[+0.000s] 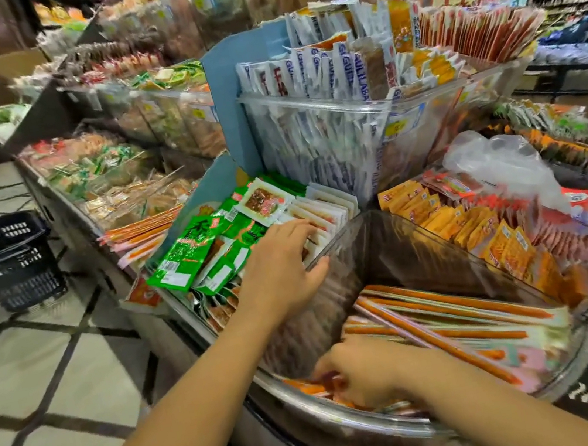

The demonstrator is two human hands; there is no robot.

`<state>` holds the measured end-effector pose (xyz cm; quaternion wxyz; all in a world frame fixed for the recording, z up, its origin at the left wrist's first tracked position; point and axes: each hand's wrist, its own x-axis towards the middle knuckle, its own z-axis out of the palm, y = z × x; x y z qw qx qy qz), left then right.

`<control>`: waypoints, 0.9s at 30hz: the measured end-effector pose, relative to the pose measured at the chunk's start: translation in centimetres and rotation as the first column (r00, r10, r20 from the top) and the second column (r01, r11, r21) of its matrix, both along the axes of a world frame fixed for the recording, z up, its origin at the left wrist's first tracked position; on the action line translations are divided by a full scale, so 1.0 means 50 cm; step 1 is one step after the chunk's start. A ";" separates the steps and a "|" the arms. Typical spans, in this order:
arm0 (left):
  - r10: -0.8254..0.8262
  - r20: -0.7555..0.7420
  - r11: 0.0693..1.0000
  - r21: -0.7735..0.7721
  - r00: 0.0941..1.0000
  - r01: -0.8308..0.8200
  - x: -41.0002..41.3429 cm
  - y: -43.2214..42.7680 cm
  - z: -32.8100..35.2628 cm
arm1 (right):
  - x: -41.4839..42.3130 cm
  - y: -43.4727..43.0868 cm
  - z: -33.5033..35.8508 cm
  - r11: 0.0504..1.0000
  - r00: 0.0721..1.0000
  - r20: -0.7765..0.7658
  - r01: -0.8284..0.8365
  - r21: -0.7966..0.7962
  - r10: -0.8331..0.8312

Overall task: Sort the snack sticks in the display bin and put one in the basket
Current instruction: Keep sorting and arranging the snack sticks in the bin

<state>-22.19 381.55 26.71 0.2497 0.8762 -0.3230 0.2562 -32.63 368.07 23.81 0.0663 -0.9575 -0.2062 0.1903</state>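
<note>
Orange snack sticks [440,340] in curled right grip [360,371]; left grip [284,267] spread over packets [325,208]

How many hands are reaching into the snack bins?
2. The left hand touches the white packets; the right hand is among the snack sticks in the near bin.

The right hand [364,370] grips ends of orange snack sticks [456,316] in the clear display bin [353,425] & the left hand [283,263] touches white packets [324,206].
</note>
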 end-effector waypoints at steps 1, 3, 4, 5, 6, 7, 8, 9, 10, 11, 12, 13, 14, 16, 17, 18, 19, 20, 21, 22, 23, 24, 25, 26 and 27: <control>0.002 0.001 1.000 -0.004 1.000 -0.002 0.000 0.000 0.000 | 0.001 -0.002 -0.001 1.000 1.000 -0.001 0.004 0.012 -0.004; 0.005 0.002 1.000 -0.011 1.000 -0.005 -0.001 0.000 0.001 | 0.002 -0.007 -0.007 1.000 1.000 0.020 0.008 0.015 -0.008; 0.006 0.002 1.000 -0.012 1.000 -0.006 -0.001 0.000 0.001 | 0.004 -0.009 -0.010 1.000 0.999 0.033 0.005 0.013 -0.006; 0.006 0.004 1.000 -0.012 1.000 -0.005 -0.003 0.000 0.001 | 0.003 -0.010 -0.011 1.000 0.999 0.048 0.006 0.010 -0.007; 0.003 0.006 1.000 -0.012 1.000 -0.003 -0.004 0.000 0.001 | 0.003 -0.011 -0.011 1.000 0.997 0.071 0.014 0.004 -0.014; 0.002 0.010 1.000 -0.012 1.000 -0.002 -0.005 0.000 0.002 | 0.003 -0.012 -0.009 1.000 0.995 0.095 0.027 0.001 -0.027; 0.003 0.013 1.000 -0.010 1.000 -0.003 -0.006 0.000 0.002 | 0.001 -0.012 -0.003 0.999 0.992 0.116 0.045 0.011 -0.046; 0.006 0.015 1.000 -0.007 1.000 -0.006 -0.006 0.000 0.002 | 0.000 -0.015 0.003 0.997 0.988 0.140 0.063 0.038 -0.067; 0.007 0.014 1.000 -0.007 1.000 -0.007 -0.006 0.000 0.002 | -0.002 -0.019 0.008 0.993 0.983 0.157 0.080 0.087 -0.093; 0.005 0.012 1.000 -0.012 1.000 -0.005 -0.006 -0.001 0.002 | -0.005 -0.023 0.013 0.982 0.979 0.161 0.101 0.161 -0.127; 0.003 0.009 1.000 -0.019 1.000 -0.003 -0.006 0.000 0.002 | -0.009 -0.027 0.017 0.960 0.974 0.159 0.118 0.254 -0.162; 0.001 0.007 1.000 -0.026 1.000 0.000 -0.006 0.000 0.002 | -0.012 -0.033 0.021 0.928 0.966 0.158 0.140 0.346 -0.204; 0.000 0.006 1.000 -0.028 1.000 0.000 -0.006 0.000 0.001 | -0.016 -0.040 0.026 0.890 0.955 0.153 0.169 0.423 -0.255; 0.001 0.004 1.000 -0.027 1.000 0.000 -0.005 0.000 0.000 | -0.023 -0.059 0.039 0.789 0.922 0.125 0.236 0.567 -0.366; 0.000 0.007 1.000 -0.027 1.000 0.001 -0.005 -0.001 0.000 | -0.026 -0.070 0.049 0.727 0.901 0.116 0.256 0.637 -0.419; -0.002 0.008 1.000 -0.027 1.000 0.002 -0.005 -0.002 0.000 | -0.029 -0.081 0.062 0.665 0.877 0.119 0.258 0.701 -0.465; -0.005 0.013 1.000 -0.026 1.000 0.006 -0.005 -0.003 0.000 | -0.032 -0.093 0.074 0.600 0.855 0.118 0.249 0.760 -0.504; -0.007 0.015 1.000 -0.024 1.000 0.007 -0.005 -0.003 0.001 | -0.036 -0.103 0.090 0.539 0.836 0.110 0.242 0.807 -0.538; -0.006 0.014 1.000 -0.021 1.000 0.006 -0.005 -0.002 0.001 | -0.040 -0.112 0.106 0.480 0.813 0.088 0.249 0.841 -0.576; -0.007 0.014 1.000 -0.018 1.000 0.007 -0.006 -0.005 0.003 | -0.047 -0.122 0.124 0.425 0.791 0.060 0.261 0.867 -0.609; -0.002 0.007 1.000 -0.016 1.000 0.003 -0.005 0.000 0.001 | -0.049 -0.129 0.135 0.377 0.776 0.022 0.281 0.883 -0.630; -0.002 0.006 1.000 -0.009 1.000 0.002 -0.005 0.000 0.001 | -0.054 -0.137 0.145 0.328 0.763 -0.013 0.293 0.898 -0.646; -0.002 0.009 1.000 0.002 1.000 0.002 -0.006 -0.002 0.002 | -0.062 -0.145 0.154 0.284 0.750 -0.040 0.298 0.911 -0.661; 0.000 0.017 1.000 0.016 1.000 0.000 -0.007 -0.003 0.002 | -0.068 -0.151 0.160 0.250 0.738 -0.050 0.291 0.923 -0.673; -0.001 0.030 1.000 0.028 1.000 0.000 -0.008 -0.003 0.002 | -0.076 -0.155 0.166 0.228 0.723 -0.047 0.277 0.933 -0.689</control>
